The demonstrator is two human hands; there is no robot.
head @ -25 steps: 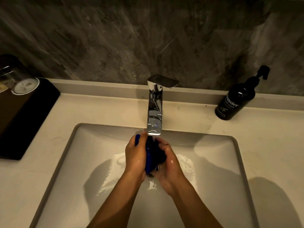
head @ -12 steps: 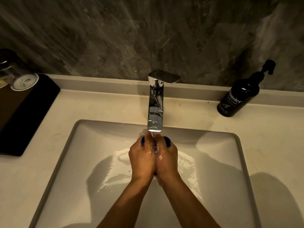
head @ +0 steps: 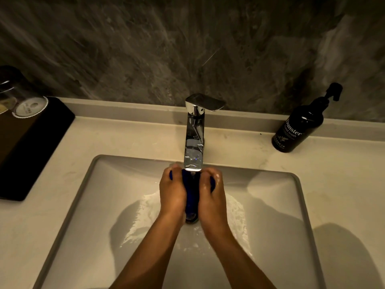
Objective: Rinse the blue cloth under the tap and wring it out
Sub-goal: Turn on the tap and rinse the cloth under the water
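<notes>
The blue cloth (head: 192,191) is bunched between both hands, directly under the spout of the chrome tap (head: 194,140). My left hand (head: 171,193) grips its left side and my right hand (head: 212,195) grips its right side, fingers curled over the top. A strip of cloth shows between the hands and hangs down toward the drain (head: 191,220). Water runs over the cloth and spreads across the floor of the white sink (head: 100,205). Most of the cloth is hidden inside the fists.
A black hand wash pump bottle (head: 300,126) stands on the counter at the back right. At the left lies a black tray (head: 31,147) holding upturned glasses (head: 23,99). A dark stone wall rises behind the counter.
The hands, pressed tightly together half a second ago, have parted a little, and more of the blue cloth shows between them. They stay under the running tap.
</notes>
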